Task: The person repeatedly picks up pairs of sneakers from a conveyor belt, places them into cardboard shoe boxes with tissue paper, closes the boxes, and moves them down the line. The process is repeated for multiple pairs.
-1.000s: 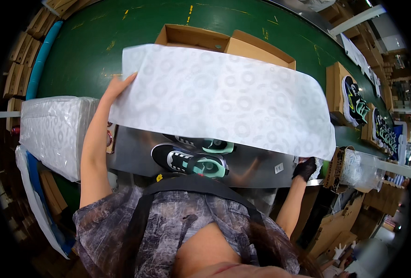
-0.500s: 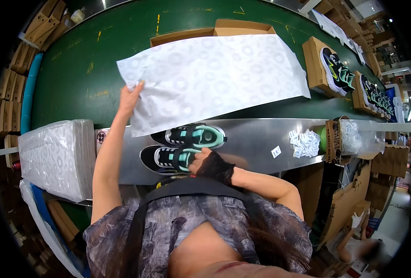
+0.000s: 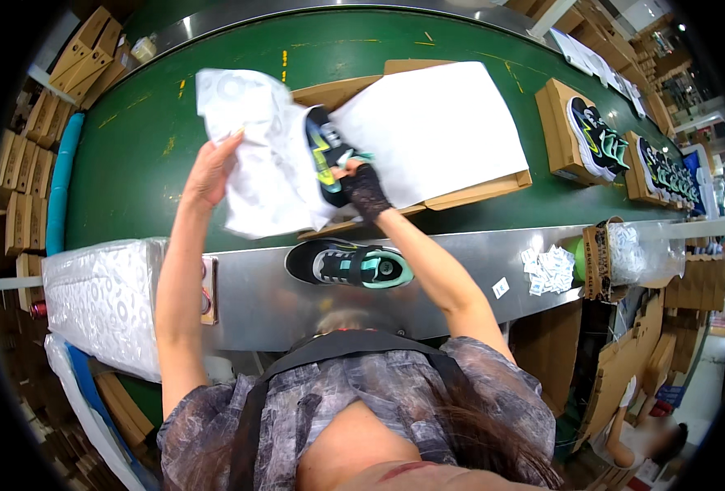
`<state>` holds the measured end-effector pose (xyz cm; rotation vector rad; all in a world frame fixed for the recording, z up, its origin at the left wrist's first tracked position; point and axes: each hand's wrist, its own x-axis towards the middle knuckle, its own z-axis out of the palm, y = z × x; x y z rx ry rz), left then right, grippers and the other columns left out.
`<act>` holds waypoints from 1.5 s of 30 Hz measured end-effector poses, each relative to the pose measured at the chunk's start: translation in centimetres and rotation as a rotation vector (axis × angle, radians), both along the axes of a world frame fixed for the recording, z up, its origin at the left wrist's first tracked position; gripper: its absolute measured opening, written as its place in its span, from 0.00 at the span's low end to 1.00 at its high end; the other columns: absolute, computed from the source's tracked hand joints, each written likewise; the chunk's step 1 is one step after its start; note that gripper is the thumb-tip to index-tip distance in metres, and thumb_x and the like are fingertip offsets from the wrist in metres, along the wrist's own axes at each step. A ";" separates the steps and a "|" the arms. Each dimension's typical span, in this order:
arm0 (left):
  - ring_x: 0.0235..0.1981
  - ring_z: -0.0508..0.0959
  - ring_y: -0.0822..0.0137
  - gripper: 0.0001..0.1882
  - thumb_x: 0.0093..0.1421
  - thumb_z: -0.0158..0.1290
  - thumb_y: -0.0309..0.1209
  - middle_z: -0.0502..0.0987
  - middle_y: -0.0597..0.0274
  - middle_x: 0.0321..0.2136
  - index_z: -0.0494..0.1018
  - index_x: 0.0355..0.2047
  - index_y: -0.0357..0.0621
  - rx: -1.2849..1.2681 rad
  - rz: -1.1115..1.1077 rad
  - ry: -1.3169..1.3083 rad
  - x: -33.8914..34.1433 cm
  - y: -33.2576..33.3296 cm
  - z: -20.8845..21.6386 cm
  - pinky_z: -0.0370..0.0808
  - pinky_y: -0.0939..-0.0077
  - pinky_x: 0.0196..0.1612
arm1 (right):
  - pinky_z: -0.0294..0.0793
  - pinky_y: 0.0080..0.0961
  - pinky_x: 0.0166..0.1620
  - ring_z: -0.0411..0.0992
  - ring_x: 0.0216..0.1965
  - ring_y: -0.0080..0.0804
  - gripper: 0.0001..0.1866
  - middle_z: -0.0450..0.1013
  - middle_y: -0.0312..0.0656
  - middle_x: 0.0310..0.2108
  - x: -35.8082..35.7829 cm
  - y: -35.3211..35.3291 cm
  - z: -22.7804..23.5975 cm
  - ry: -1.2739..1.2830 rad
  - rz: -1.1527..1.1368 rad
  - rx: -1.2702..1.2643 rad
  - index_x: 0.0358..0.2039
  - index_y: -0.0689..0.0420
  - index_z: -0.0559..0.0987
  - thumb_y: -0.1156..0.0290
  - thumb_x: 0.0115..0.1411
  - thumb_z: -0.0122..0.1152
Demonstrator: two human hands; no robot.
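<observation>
My left hand [image 3: 213,168] pinches the left part of a white patterned sheet of wrapping paper [image 3: 436,123]. The paper lies over an open cardboard shoebox [image 3: 481,190] on the green belt. In a black lace fingerless glove, my right hand [image 3: 361,184] grips a black sneaker [image 3: 323,151] with a yellow-green mark and mint trim. This shoe is turned on its side against the paper, over the left half of the box. A second black and mint sneaker [image 3: 348,263] lies on the metal ledge, below my right wrist.
Open boxes with sneakers [image 3: 596,139] stand on the belt at the right. White small packets [image 3: 549,270] are heaped on the metal ledge [image 3: 461,262], near a bag of packets [image 3: 624,248]. A plastic-wrapped paper stack [image 3: 105,299] is at left. Another person [image 3: 637,442] is at lower right.
My right hand has lifted one sneaker from the ledge up onto the paper over the box. The paper's left part is now gathered up in my left hand, exposing more of the box.
</observation>
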<state>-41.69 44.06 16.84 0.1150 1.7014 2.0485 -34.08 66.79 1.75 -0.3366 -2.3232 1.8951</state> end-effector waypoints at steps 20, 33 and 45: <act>0.38 0.72 0.55 0.24 0.44 0.61 0.35 0.71 0.49 0.37 0.68 0.40 0.37 -0.759 -0.539 0.394 9.2 7.5 -8.4 0.69 0.70 0.41 | 0.65 0.15 0.27 0.65 0.26 0.18 0.27 0.71 0.35 0.28 21.6 7.7 2.1 -0.575 -0.033 -0.344 0.42 0.59 0.73 0.48 0.53 0.54; 0.52 0.65 0.62 0.57 0.34 0.68 0.32 0.62 0.53 0.51 0.43 0.60 0.45 -0.131 -0.414 0.294 15.1 2.7 -5.7 0.63 0.70 0.53 | 0.50 0.16 0.17 0.50 0.14 0.14 0.21 0.55 0.25 0.12 14.1 4.6 5.8 -0.459 0.048 -0.860 0.30 0.60 0.75 0.53 0.57 0.47; 0.44 0.72 0.66 0.25 0.57 0.49 0.42 0.71 0.58 0.43 0.63 0.49 0.38 0.301 0.272 -0.230 1.6 5.6 -6.0 0.69 0.72 0.48 | 0.53 0.18 0.19 0.50 0.13 0.16 0.12 0.68 0.34 0.27 13.4 5.8 1.5 -0.372 -0.133 -0.951 0.34 0.55 0.69 0.60 0.58 0.53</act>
